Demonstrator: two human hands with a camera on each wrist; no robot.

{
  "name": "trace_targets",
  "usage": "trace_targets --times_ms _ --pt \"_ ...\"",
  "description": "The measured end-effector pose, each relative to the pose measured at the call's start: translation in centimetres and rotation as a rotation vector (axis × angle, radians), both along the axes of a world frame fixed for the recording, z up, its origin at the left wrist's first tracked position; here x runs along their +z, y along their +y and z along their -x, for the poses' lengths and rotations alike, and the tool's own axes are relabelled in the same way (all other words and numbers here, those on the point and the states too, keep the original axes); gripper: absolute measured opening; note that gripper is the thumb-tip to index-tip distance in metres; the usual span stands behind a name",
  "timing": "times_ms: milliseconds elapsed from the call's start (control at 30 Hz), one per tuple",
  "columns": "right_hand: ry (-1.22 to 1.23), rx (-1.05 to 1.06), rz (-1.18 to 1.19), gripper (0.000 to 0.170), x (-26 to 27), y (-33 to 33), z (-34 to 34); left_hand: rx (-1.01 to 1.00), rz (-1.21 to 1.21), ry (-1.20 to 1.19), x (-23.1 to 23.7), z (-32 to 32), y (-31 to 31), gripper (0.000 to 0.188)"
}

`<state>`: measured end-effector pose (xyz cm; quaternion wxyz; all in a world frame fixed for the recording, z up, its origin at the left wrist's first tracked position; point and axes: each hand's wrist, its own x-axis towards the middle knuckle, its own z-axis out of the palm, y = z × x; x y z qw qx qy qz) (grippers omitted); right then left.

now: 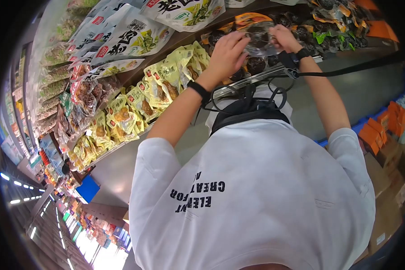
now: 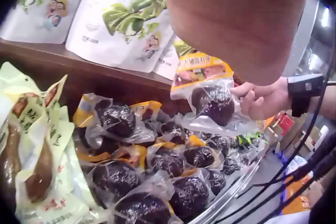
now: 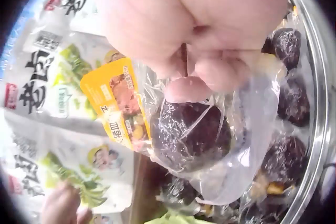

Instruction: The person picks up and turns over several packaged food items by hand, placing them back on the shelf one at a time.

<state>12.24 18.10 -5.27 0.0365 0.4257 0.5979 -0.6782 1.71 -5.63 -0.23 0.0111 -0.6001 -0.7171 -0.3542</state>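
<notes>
My right hand [image 1: 283, 38] grips a clear vacuum pack with a dark, round food ball [image 3: 191, 134] and an orange printed label. Its thumb and curled fingers pinch the plastic beside the ball, in the right wrist view. The held pack [image 2: 212, 103] is raised over a row of similar packs in the left wrist view. My left hand [image 1: 229, 54] is just left of it, fingers loosely bent; the right wrist view shows its fingertips [image 3: 63, 205] apart from the pack, in front of the white pouches. In the left wrist view the left fingers are hidden behind the palm.
Similar dark ball packs [image 2: 168, 161] fill the shelf, edged by a metal rail [image 3: 317, 103]. Yellow pouches [image 1: 159, 83] lie to the left, white pouches [image 1: 130, 38] on the ledge behind. A black strap [image 1: 351, 67] runs from the right wrist. Cardboard boxes [image 1: 387, 189] stand at right.
</notes>
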Motion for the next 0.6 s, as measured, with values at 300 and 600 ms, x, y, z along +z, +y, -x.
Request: trace_targets --times_ms 300,600 --pt "0.190 0.032 0.305 0.014 2.8 -4.9 -3.0 0.042 0.227 0.016 -0.2 -2.4 1.7 0.094" --pt "0.110 0.065 0.368 0.017 0.4 -7.0 -4.2 0.089 0.495 -0.273 -2.3 -4.1 -0.4 0.086"
